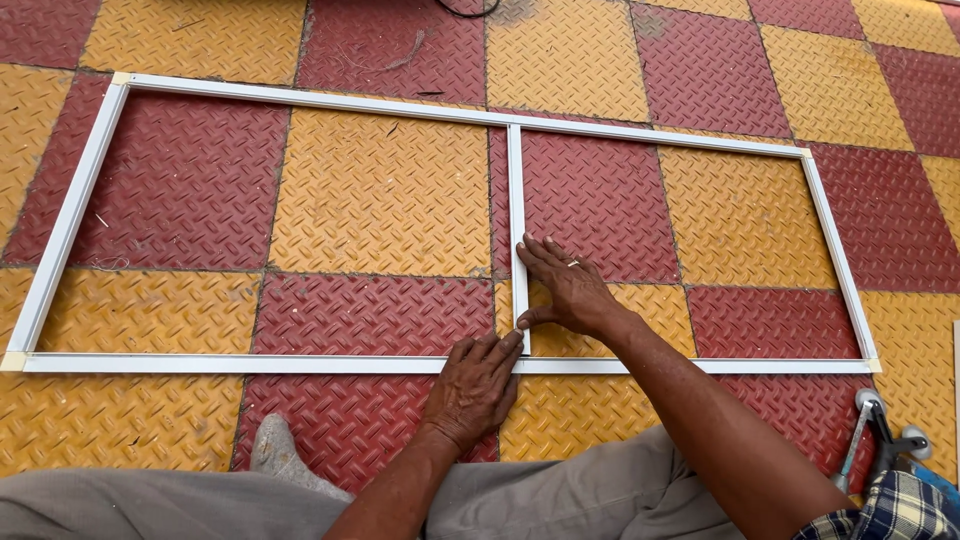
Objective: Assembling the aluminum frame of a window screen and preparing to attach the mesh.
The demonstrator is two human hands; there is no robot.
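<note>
Left hand [475, 385] lies flat, palm down, fingers together and stretched out, fingertips pressing on the lower rail of the white frame [300, 364] right where the centre bar [517, 215] meets it; nothing gripped. Right hand [565, 290] also open and flat, fingers spread and pointing up-left, fingertips touching the right edge of the centre bar, thumb hooked toward the bar's lower end; it presses against the bar, closes around nothing. The two forearms cross low in the view.

Frame: long thin white rectangle lying flat on the floor, split by the centre bar into a wider left bay and a narrower right bay. Pale tan tape at the corners, seen clearest at the lower-left corner [12, 361] and upper-left.

Floor [380, 195]: checker of red and yellow tiles with a raised diamond tread, some scuffs and bits of debris.

Near edge: grey trouser legs, a grey socked foot [280, 455] just below the lower rail. Lower right, a plaid cloth [890, 510] and a small metal tool with pale knobs [880, 435], kind unclear. No packages, labels or signs readable in view
</note>
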